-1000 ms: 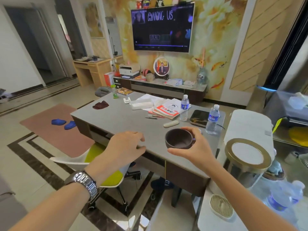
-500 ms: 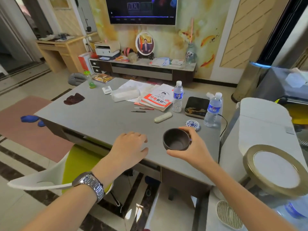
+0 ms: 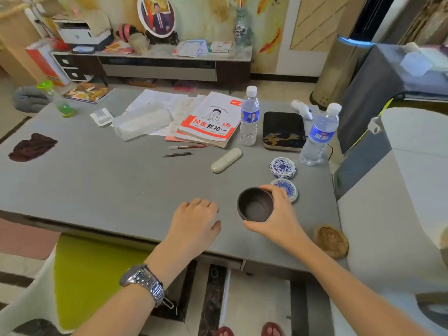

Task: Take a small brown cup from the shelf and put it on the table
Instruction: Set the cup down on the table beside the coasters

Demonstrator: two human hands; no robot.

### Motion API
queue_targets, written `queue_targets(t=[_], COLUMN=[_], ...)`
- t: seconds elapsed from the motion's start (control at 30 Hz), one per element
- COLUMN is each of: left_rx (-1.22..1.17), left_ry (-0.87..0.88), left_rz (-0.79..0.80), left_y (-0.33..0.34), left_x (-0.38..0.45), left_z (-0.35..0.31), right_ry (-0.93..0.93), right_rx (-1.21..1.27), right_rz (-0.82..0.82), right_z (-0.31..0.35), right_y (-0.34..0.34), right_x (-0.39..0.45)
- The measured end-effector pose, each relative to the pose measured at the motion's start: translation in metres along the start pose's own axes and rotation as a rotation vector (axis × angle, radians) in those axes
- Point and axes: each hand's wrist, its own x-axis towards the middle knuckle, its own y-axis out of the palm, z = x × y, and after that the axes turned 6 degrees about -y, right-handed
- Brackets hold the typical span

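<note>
Over the near edge of the grey table: right hand wrapped around the brown cup, thumb on the near side, fingers on the far rim, mouth up. Contact between cup and tabletop impossible to tell. Just beyond the cup, two blue-patterned coasters. Left hand beside it, palm down, fingers loosely curled, holding nothing, watch on the wrist. Farther back, two bottles, books and pens.

cup: looking like matt, rough clay
table: showing smooth matt grey
watch: gleaming polished metal
</note>
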Motion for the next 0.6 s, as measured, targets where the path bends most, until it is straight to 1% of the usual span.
queue_targets(t=[0.17, 0.27, 0.5, 0.6], left_rx=[-0.020, -0.024, 0.079, 0.083], left_ry=[-0.012, -0.008, -0.037, -0.036], left_rz=[0.018, -0.001, 0.018, 0.027], left_y=[0.037, 0.055, 0.083, 0.091], left_x=[0.034, 0.046, 0.062, 0.066], left_z=[0.002, 0.003, 0.007, 0.009], right_ry=[0.029, 0.043, 0.049, 0.048], right_rx=[-0.029, -0.037, -0.060, -0.068], right_rz=[0.057, 0.075, 0.122, 0.118], right_z=[-0.037, -0.053, -0.074, -0.080], right_y=[0.019, 0.031, 0.052, 0.057], right_x=[0.021, 0.030, 0.037, 0.039])
